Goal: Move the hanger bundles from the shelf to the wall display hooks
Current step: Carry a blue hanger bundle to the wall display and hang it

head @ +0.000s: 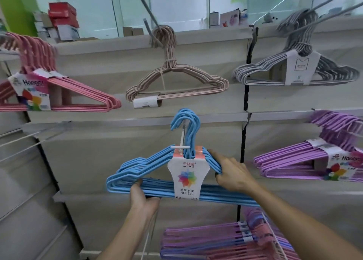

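Blue hanger bundle [149,173] gripped underneath by left hand [144,198], at its shoulder by right hand [230,174].

Bundle of blue plastic-coated wire hangers [157,167], banded at the neck by a white card label [185,176] printed with a rainbow pinwheel and "NO. 829". Held upright and facing out, tilted slightly down to the right. Curled blue hooks [186,122] looped over a thin white wall display hook [182,140] jutting from the beige panel.
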